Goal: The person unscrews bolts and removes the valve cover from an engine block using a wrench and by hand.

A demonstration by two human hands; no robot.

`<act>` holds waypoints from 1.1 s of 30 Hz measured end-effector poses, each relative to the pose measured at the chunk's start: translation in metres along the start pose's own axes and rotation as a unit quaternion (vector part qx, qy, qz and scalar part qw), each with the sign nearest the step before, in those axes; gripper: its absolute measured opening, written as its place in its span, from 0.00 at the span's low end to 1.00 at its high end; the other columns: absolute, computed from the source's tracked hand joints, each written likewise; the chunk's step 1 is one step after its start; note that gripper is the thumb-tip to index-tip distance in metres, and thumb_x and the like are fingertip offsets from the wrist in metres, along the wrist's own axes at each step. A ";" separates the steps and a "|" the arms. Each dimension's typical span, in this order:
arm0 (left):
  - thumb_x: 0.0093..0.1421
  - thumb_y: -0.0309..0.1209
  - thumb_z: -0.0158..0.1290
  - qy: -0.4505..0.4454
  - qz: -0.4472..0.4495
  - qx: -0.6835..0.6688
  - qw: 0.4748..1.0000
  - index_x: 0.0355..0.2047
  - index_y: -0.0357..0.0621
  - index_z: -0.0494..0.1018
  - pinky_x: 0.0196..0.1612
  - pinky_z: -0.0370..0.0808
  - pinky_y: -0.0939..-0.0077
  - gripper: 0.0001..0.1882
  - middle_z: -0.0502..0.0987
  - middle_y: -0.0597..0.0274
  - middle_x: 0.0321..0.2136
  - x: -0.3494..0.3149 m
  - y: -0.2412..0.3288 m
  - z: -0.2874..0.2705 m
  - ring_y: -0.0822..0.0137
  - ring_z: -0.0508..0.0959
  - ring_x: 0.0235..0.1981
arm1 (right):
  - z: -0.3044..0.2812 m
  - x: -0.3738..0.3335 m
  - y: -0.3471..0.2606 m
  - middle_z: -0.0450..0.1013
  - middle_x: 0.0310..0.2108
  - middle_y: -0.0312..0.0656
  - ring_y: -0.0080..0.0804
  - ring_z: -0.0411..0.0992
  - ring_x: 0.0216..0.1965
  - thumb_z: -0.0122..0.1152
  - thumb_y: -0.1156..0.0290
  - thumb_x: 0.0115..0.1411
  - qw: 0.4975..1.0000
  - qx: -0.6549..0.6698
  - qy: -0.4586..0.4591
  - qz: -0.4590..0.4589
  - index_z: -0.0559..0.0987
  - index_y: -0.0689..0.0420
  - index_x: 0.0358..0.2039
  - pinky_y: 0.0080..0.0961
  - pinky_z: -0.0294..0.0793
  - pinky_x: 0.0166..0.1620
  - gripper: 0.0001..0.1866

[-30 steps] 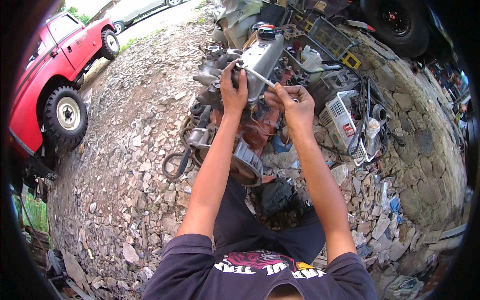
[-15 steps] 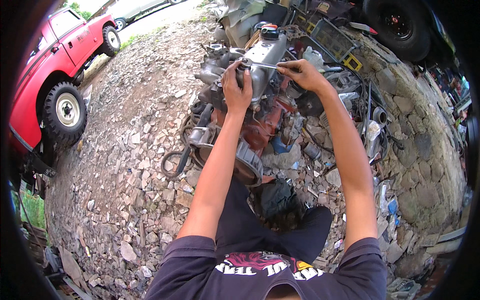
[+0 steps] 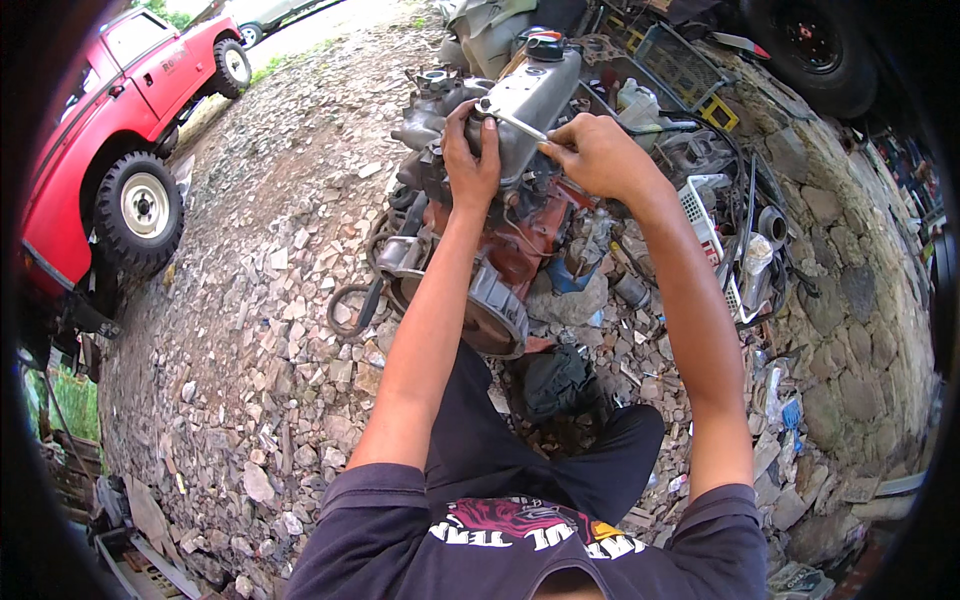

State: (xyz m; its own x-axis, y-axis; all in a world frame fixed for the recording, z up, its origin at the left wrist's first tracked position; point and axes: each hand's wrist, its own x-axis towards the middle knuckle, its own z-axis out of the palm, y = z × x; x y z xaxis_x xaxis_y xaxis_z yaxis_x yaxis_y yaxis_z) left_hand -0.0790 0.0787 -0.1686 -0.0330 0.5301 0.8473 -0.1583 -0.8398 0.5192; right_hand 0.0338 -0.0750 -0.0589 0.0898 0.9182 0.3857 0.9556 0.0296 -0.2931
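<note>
A greyish metal engine cover (image 3: 545, 85) tops an engine standing on the stony ground in front of me. A slim silver wrench (image 3: 519, 124) lies slantwise over the cover's near end. My right hand (image 3: 603, 157) pinches its right end between thumb and fingers. At the wrench's other end, my left hand (image 3: 472, 165) has thumb and fingertips around its head, against the near left of the cover. The fastener under the wrench head is too small to make out. Below my hands are the reddish engine block (image 3: 515, 255) and a round, open metal housing (image 3: 470, 320).
A red vehicle (image 3: 150, 80) stands at the left on broken stones. To the right are a white plastic basket (image 3: 700, 222), hoses and loose metal parts beside a stone wall (image 3: 840, 260). A black tyre (image 3: 815, 60) and a crate (image 3: 675, 65) sit at the far right.
The wrench's right end has swung toward me, so it slants more. My right hand has come nearer with it, fingers more curled. My left hand stays at the wrench head.
</note>
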 end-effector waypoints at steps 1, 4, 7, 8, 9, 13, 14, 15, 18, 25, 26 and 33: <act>0.63 0.32 0.51 0.006 0.000 -0.006 1.000 0.50 0.36 0.69 0.54 0.68 0.62 0.17 0.75 0.47 0.44 0.000 0.001 0.001 0.51 0.75 0.47 | 0.004 0.001 0.010 0.78 0.32 0.56 0.49 0.79 0.34 0.61 0.63 0.61 1.000 -0.015 0.021 -0.014 0.82 0.60 0.42 0.36 0.75 0.41 0.15; 0.64 0.31 0.50 0.013 0.003 -0.003 1.000 0.51 0.36 0.68 0.55 0.67 0.64 0.17 0.75 0.48 0.45 0.000 0.004 0.008 0.54 0.74 0.48 | 0.001 0.030 0.062 0.79 0.33 0.54 0.50 0.79 0.35 0.60 0.60 0.62 1.000 0.010 0.002 0.007 0.82 0.56 0.44 0.37 0.77 0.43 0.16; 0.65 0.29 0.48 0.005 0.004 0.039 0.999 0.52 0.35 0.67 0.56 0.66 0.67 0.16 0.74 0.49 0.46 -0.002 0.004 0.007 0.59 0.74 0.50 | -0.013 0.063 0.082 0.79 0.40 0.50 0.45 0.78 0.41 0.61 0.59 0.63 0.995 -0.046 -0.048 -0.070 0.81 0.53 0.49 0.35 0.74 0.45 0.17; 0.65 0.30 0.48 0.005 0.006 0.052 0.999 0.52 0.35 0.67 0.56 0.66 0.67 0.16 0.74 0.49 0.46 -0.004 0.003 0.006 0.58 0.74 0.49 | -0.014 0.072 0.082 0.79 0.41 0.50 0.45 0.77 0.42 0.61 0.58 0.63 0.994 -0.053 -0.057 -0.083 0.81 0.53 0.48 0.35 0.74 0.46 0.18; 0.65 0.30 0.48 0.006 0.007 0.065 0.998 0.51 0.35 0.67 0.56 0.67 0.67 0.16 0.75 0.48 0.46 -0.004 0.003 0.004 0.58 0.74 0.49 | -0.016 0.080 0.081 0.78 0.43 0.50 0.45 0.77 0.43 0.61 0.58 0.62 0.991 -0.061 -0.065 -0.096 0.81 0.53 0.48 0.35 0.74 0.47 0.18; 0.64 0.31 0.49 0.007 0.021 0.059 0.998 0.52 0.36 0.68 0.56 0.67 0.65 0.18 0.75 0.47 0.45 -0.003 0.004 0.005 0.54 0.74 0.49 | -0.013 0.101 0.094 0.77 0.46 0.50 0.45 0.76 0.46 0.61 0.57 0.62 0.987 -0.080 -0.083 -0.113 0.82 0.54 0.47 0.35 0.74 0.51 0.18; 0.63 0.32 0.50 0.011 0.021 0.046 0.999 0.52 0.36 0.69 0.55 0.67 0.63 0.19 0.75 0.47 0.45 -0.001 0.003 0.003 0.52 0.74 0.48 | -0.010 0.100 0.093 0.78 0.42 0.48 0.43 0.76 0.43 0.62 0.60 0.62 0.981 -0.071 -0.042 -0.175 0.81 0.55 0.47 0.32 0.74 0.48 0.17; 0.62 0.34 0.51 0.014 0.021 0.033 0.999 0.52 0.37 0.69 0.54 0.67 0.62 0.20 0.76 0.47 0.44 0.000 0.002 0.001 0.50 0.75 0.47 | -0.008 0.094 0.095 0.78 0.39 0.48 0.42 0.76 0.41 0.62 0.61 0.62 0.983 -0.048 0.002 -0.180 0.81 0.56 0.47 0.31 0.73 0.46 0.17; 0.62 0.33 0.52 0.018 -0.001 -0.037 0.999 0.49 0.36 0.71 0.54 0.67 0.62 0.18 0.76 0.46 0.42 0.003 0.007 0.001 0.51 0.75 0.46 | -0.005 0.067 0.112 0.75 0.30 0.42 0.31 0.72 0.32 0.64 0.65 0.62 0.958 0.036 0.190 -0.210 0.82 0.58 0.47 0.25 0.70 0.39 0.15; 0.65 0.44 0.53 -0.116 -0.109 0.054 0.986 0.43 0.39 0.79 0.50 0.71 0.68 0.20 0.81 0.53 0.38 0.034 0.004 -0.017 0.62 0.78 0.43 | 0.047 -0.090 0.116 0.76 0.26 0.35 0.21 0.71 0.28 0.64 0.62 0.62 0.854 0.360 0.357 0.121 0.82 0.62 0.44 0.18 0.69 0.35 0.16; 0.65 0.47 0.53 -0.116 -0.164 0.100 0.974 0.44 0.37 0.79 0.51 0.71 0.68 0.23 0.80 0.52 0.40 0.031 0.013 -0.015 0.61 0.78 0.44 | 0.065 -0.128 0.113 0.75 0.27 0.33 0.20 0.71 0.29 0.63 0.62 0.63 0.837 0.391 0.345 0.169 0.82 0.63 0.43 0.18 0.71 0.35 0.16; 0.61 0.32 0.57 -0.030 0.028 0.037 0.998 0.56 0.33 0.64 0.58 0.65 0.66 0.26 0.71 0.47 0.50 -0.056 0.034 -0.008 0.55 0.71 0.52 | 0.290 -0.400 0.134 0.75 0.25 0.38 0.23 0.71 0.26 0.63 0.64 0.63 0.641 0.348 0.393 0.560 0.78 0.65 0.39 0.23 0.70 0.31 0.15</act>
State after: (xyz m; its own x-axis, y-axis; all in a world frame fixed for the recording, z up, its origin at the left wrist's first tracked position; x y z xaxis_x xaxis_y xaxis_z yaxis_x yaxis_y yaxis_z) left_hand -0.0899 0.0212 -0.1993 0.0197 0.4761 0.8791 -0.0848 -0.8754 0.4760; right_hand 0.0442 -0.3236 -0.5056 0.9852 0.0433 -0.1660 -0.1636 -0.0547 -0.9850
